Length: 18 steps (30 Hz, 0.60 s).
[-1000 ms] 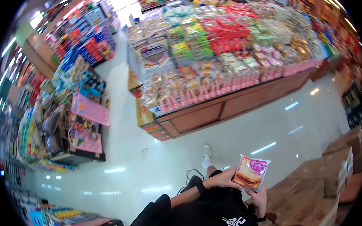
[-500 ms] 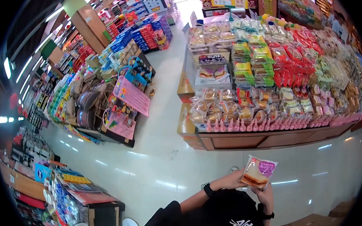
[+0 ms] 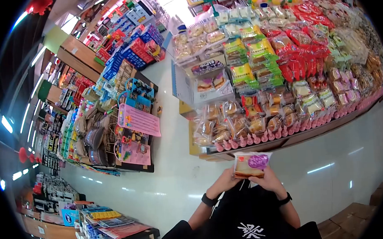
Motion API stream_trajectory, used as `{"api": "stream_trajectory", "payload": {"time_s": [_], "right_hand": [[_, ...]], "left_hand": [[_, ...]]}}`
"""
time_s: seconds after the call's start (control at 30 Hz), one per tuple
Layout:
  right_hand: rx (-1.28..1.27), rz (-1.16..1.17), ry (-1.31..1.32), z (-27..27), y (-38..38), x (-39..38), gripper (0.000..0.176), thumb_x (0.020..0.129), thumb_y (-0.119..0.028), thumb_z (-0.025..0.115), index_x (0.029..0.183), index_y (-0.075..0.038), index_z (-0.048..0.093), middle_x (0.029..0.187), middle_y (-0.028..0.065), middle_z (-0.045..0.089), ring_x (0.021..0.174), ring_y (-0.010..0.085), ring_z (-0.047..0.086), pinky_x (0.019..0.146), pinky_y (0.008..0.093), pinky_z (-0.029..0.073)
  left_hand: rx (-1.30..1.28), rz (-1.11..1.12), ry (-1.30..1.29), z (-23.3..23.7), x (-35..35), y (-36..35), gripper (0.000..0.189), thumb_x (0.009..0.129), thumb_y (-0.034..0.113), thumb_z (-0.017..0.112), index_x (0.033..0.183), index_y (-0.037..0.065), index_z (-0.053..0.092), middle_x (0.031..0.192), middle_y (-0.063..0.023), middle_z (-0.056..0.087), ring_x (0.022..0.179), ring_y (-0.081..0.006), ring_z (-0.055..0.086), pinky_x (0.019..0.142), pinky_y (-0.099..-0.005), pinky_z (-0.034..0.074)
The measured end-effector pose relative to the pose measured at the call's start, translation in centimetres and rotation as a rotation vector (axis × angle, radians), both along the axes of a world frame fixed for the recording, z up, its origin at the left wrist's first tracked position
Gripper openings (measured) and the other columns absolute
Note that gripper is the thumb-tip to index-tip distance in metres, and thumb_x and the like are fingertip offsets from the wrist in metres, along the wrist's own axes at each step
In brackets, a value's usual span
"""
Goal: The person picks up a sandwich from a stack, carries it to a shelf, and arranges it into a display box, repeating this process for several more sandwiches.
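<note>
Between both hands is a packaged sandwich bread (image 3: 248,163) in a clear wrapper with a purple oval label. My left hand (image 3: 226,180) grips its lower left side, the fingers partly hidden behind the pack. On the lower right corner, my right hand (image 3: 269,180) is closed with the thumb over the front. The pack is held upright in front of my chest, just short of the display stand. Each wrist has a black band.
A display stand (image 3: 262,145) edged with pink pegs carries many wrapped breads and snacks ahead. Left is a stand with bags and pink signs (image 3: 138,120). A magazine rack (image 3: 108,219) stands lower left. Cardboard boxes (image 3: 350,217) sit lower right.
The bread has moved left and up and is now more level. My right hand has come up to its right side. The view has tilted and drawn nearer to the display stand.
</note>
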State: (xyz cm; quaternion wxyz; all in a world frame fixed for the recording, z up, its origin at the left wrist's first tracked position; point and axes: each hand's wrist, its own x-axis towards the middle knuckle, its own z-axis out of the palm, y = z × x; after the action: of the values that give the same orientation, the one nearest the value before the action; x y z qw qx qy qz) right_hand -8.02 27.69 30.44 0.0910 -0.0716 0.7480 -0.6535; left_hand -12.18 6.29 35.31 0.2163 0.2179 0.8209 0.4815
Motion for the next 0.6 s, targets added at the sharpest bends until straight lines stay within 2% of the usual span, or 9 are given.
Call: {"api": "stream_trajectory", "payload": {"time_s": [0.23, 0.27, 0.3, 0.37, 0.4, 0.43, 0.5, 0.53, 0.6], "right_hand": [[-0.163, -0.014, 0.011, -0.1, -3.7, -5.7, 0.057, 0.076, -0.017, 0.076, 0.12, 0.002, 0.046, 0.108, 0.0159, 0.063, 0.1, 0.0279, 0.062, 0.088, 0.0365, 0.048], [-0.23, -0.012, -0.061, 1.3, -4.2, -6.6, 0.056, 0.076, -0.016, 0.075, 0.12, 0.002, 0.045, 0.107, 0.0157, 0.063, 0.099, 0.0278, 0.062, 0.088, 0.036, 0.048], [-0.228, -0.026, -0.069, 1.7, -4.9, -7.8, 0.056, 0.076, -0.016, 0.075, 0.12, 0.002, 0.045, 0.107, 0.0157, 0.063, 0.099, 0.0278, 0.062, 0.088, 0.036, 0.048], [-0.108, -0.072, 0.016, 2.1, -5.9, -9.8, 0.056, 0.077, -0.015, 0.075, 0.121, 0.002, 0.044, 0.106, 0.0157, 0.063, 0.098, 0.0259, 0.063, 0.086, 0.0351, 0.049], [-0.029, -0.089, 0.076, 1.7, -6.6, -11.3, 0.057, 0.077, -0.014, 0.074, 0.123, 0.001, 0.043, 0.105, 0.0156, 0.063, 0.098, 0.0254, 0.063, 0.085, 0.0347, 0.05], [-0.048, -0.081, 0.005, 1.7, -7.0, -12.7, 0.058, 0.077, -0.014, 0.074, 0.124, 0.0, 0.043, 0.106, 0.0164, 0.062, 0.099, 0.0273, 0.063, 0.083, 0.0354, 0.051], [-0.029, -0.096, 0.067, 2.4, -8.1, -15.8, 0.059, 0.078, -0.014, 0.072, 0.126, 0.0, 0.041, 0.107, 0.0168, 0.063, 0.097, 0.0288, 0.064, 0.081, 0.0353, 0.051], [-0.006, -0.107, 0.049, 2.7, -8.7, -17.0, 0.059, 0.078, -0.014, 0.072, 0.126, 0.0, 0.041, 0.107, 0.0168, 0.063, 0.097, 0.0288, 0.064, 0.081, 0.0353, 0.051], [0.011, -0.164, 0.06, 3.2, -9.8, -20.1, 0.047, 0.08, -0.011, 0.068, 0.122, 0.0, 0.048, 0.104, 0.0169, 0.063, 0.093, 0.0279, 0.065, 0.079, 0.0338, 0.052]], "left_hand": [[0.066, 0.208, -0.117, 0.3, -3.9, -1.9, 0.048, 0.077, 0.002, 0.067, 0.121, -0.003, 0.047, 0.108, -0.017, 0.063, 0.103, -0.0265, 0.062, 0.088, -0.0366, 0.048], [0.068, 0.169, -0.115, -0.5, -4.8, -2.7, 0.063, 0.076, 0.0, 0.066, 0.131, -0.004, 0.035, 0.12, -0.0191, 0.055, 0.107, -0.0248, 0.058, 0.092, -0.0353, 0.046], [0.069, 0.156, -0.125, -1.0, -5.9, -3.3, 0.063, 0.076, 0.0, 0.066, 0.131, -0.004, 0.035, 0.12, -0.0191, 0.055, 0.107, -0.0248, 0.058, 0.092, -0.0353, 0.046], [0.003, 0.142, 0.104, -1.9, -7.9, -4.6, 0.08, 0.077, -0.001, 0.063, 0.142, -0.004, 0.015, 0.129, -0.0223, 0.045, 0.11, -0.0253, 0.056, 0.094, -0.0329, 0.045], [-0.016, 0.033, 0.175, -1.9, -9.5, -5.4, 0.093, 0.078, -0.001, 0.062, 0.145, -0.003, -0.003, 0.133, -0.023, 0.039, 0.115, -0.0273, 0.053, 0.097, -0.033, 0.043], [-0.004, 0.017, 0.153, -1.9, -10.6, -5.8, 0.093, 0.078, -0.001, 0.062, 0.145, -0.003, -0.003, 0.133, -0.023, 0.039, 0.115, -0.0273, 0.053, 0.097, -0.033, 0.043], [0.249, 0.129, -0.126, -1.8, -13.7, -5.8, 0.094, 0.082, 0.003, 0.061, 0.144, -0.002, -0.009, 0.131, -0.0225, 0.04, 0.117, -0.027, 0.049, 0.096, -0.0339, 0.043], [0.372, 0.193, -0.21, -1.7, -15.2, -5.6, 0.086, 0.089, 0.011, 0.058, 0.144, -0.002, -0.006, 0.133, -0.0212, 0.039, 0.116, -0.0268, 0.05, 0.094, -0.034, 0.045], [0.397, 0.32, -0.328, 1.0, -18.4, -5.2, 0.079, 0.091, 0.014, 0.055, 0.144, -0.004, -0.001, 0.131, -0.0219, 0.041, 0.114, -0.0276, 0.051, 0.093, -0.0343, 0.045]]}}
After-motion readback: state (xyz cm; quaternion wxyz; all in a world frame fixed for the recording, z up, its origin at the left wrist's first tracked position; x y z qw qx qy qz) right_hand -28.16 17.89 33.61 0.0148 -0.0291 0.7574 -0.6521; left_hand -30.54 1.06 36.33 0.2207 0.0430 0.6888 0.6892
